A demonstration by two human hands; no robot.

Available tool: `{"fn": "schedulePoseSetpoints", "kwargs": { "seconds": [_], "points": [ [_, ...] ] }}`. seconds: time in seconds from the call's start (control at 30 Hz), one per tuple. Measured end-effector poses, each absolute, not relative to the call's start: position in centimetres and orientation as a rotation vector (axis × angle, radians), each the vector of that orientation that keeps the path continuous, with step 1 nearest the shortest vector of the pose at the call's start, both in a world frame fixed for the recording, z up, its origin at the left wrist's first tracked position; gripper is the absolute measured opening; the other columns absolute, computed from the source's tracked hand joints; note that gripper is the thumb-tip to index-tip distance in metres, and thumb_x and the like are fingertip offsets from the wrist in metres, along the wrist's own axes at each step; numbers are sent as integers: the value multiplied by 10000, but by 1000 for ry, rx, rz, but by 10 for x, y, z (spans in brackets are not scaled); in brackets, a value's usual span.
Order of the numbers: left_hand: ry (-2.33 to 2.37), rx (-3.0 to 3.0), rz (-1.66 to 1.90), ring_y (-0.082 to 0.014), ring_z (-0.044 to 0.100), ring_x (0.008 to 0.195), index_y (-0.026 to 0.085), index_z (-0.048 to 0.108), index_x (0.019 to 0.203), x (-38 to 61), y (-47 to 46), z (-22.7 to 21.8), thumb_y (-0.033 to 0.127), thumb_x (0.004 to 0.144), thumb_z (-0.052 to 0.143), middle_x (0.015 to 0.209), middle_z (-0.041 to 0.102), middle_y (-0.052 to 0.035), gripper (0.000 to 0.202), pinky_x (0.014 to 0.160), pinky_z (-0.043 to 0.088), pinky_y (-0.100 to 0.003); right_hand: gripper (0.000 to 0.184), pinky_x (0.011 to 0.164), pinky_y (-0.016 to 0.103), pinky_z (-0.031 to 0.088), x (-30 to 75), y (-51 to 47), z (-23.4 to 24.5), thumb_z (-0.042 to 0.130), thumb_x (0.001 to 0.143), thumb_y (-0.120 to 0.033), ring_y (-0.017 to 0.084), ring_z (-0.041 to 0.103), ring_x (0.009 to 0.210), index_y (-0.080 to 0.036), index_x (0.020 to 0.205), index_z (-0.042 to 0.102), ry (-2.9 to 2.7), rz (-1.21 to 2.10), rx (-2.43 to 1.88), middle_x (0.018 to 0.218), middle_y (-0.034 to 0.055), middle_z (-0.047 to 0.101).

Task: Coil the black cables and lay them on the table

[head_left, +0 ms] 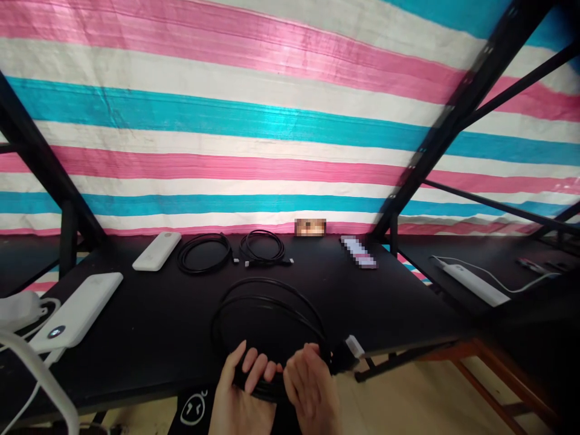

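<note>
While the far loops of a thick, glossy black cable (258, 297) arch over the near middle of the smooth black counter (163, 338), its near strands are bunched between two bare hands at the edge. The left hand (244, 393) has its fingers curled most of the way round the bundle, thumb raised; the right hand (315, 383) has its fingers folded closely over the right side. Whether the far loops rest on the surface, I cannot tell.

If either grip slackened, the coil could probably spring wide, since no tie shows on it. The chunky black plug with a pale end (351, 350), jutting out at the right, might pull strands over the near edge by its weight. A careless push to the far side could snag the two thinner black coiled cables (202, 271).

Two white, rounded power banks (86, 305) lie at the left of the counter. Behind it hangs a shiny pink, white and turquoise striped sheet (254, 121), framed by slanting black metal posts (421, 139); a beige floor (385, 396) shows at near right.
</note>
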State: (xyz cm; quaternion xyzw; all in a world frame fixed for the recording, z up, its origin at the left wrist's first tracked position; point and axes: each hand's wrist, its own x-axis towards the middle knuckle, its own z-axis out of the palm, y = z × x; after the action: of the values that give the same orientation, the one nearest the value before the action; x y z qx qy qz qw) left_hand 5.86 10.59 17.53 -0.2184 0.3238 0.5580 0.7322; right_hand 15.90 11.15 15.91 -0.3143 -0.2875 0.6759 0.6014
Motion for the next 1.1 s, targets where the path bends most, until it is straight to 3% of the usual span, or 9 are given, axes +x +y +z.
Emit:
{"fn": "schedulePoseSetpoints", "kwargs": {
  "seconds": [0.13,0.23,0.37,0.53,0.6,0.7,0.77,0.9,1.1],
  "points": [
    [753,-340,1289,-94,344,369,235,241,460,51,98,165,207,856,491,379,276,63,469,688,513,-327,579,347,213,319,150,118,162,627,745,-576,50,209,295,-224,410,313,-668,1646,-734,322,-91,235],
    [849,-277,1328,-122,449,433,234,256,444,45,95,156,195,818,527,378,329,47,463,753,511,-364,524,486,247,447,144,123,158,637,772,-501,87,396,350,-211,407,399,-709,1585,-780,326,-57,350],
    [1001,-148,1364,-182,585,609,230,381,476,43,100,155,221,751,607,474,504,14,356,852,485,-421,431,629,272,500,141,133,152,653,779,-436,112,534,476,-184,469,493,-725,1568,-861,473,-29,511],
    [979,211,1485,-164,520,563,225,424,467,42,130,167,412,667,715,457,463,29,400,841,482,-402,360,703,270,519,150,161,152,635,767,-486,207,646,853,-178,580,632,-967,1413,-1064,806,53,687],
    [949,278,1486,-144,482,537,221,363,431,39,149,168,477,669,709,437,426,33,491,804,481,-373,354,617,264,522,158,176,152,639,752,-510,218,661,800,-171,668,700,-1141,1341,-1161,800,71,698],
    [1006,336,1418,-146,524,603,192,465,480,32,180,165,513,693,685,541,549,1,444,744,464,-325,436,381,217,411,168,201,149,621,737,-562,150,579,430,-142,788,727,-1221,1339,-1335,510,26,613],
    [1074,443,1370,-173,583,739,161,596,647,27,200,163,494,685,706,728,654,-39,353,760,449,-303,459,316,184,309,172,220,149,600,736,-582,99,464,305,-133,741,698,-1184,1366,-1367,404,-11,533],
    [1063,716,1339,-218,603,952,159,593,976,21,234,164,451,694,723,968,674,-78,426,834,434,-311,429,328,159,247,172,270,157,577,758,-545,55,386,298,-136,639,621,-1146,1359,-1290,364,-28,479],
    [1049,956,1331,-196,646,741,141,505,1139,16,270,162,476,732,668,861,685,-87,551,723,442,-313,354,351,165,217,158,356,154,482,820,-455,44,301,327,-156,648,563,-1136,1371,-1255,358,-70,371]
  ]
}}
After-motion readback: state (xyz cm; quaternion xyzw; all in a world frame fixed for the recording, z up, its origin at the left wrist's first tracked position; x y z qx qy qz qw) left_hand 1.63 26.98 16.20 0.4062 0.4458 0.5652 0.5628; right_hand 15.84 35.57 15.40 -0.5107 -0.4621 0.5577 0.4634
